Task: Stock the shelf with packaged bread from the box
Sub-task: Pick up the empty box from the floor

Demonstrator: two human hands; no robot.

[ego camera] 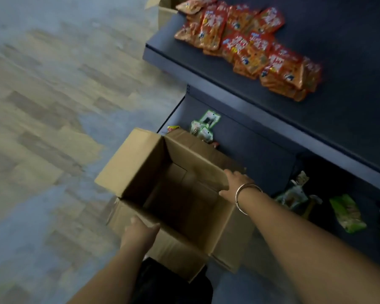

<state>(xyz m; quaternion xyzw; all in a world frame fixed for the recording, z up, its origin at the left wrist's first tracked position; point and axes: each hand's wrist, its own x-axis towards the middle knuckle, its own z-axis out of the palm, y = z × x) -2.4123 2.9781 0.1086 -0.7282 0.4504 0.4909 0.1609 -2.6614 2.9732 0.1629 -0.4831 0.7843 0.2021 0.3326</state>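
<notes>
Cardboard box (154, 172): open-topped, flaps (130, 154) splayed outward, standing on the wood-pattern floor (42, 106) directly in front of the dark shelf unit (316, 132). Interior appears bare down to the bottom panels, though the frame is blurred and the inner corners are dim.

Left hand (138, 232): at the box's near wall, fingers over the top edge and thumb inside, gripping the rim.

Right hand (235, 185): at the box's shelf-side wall, fingers curled over the edge and thumb against the inner face, clamped on the cardboard. A metal bangle (247, 195) sits on that wrist.

Orange-red packets (246, 44): a loose, overlapping heap on the upper shelf board, above and beyond the box; this seems to be the packaged bread, but the print is unreadable.

Green-and-white packets (203, 126): on the lower shelf, just behind the box's far flap.

Further green packets (347, 213): on the same lower shelf, to the right of the box, past the right forearm.

Second carton (165, 12): partly visible at the far end of the shelf unit, well apart from the box.
</notes>
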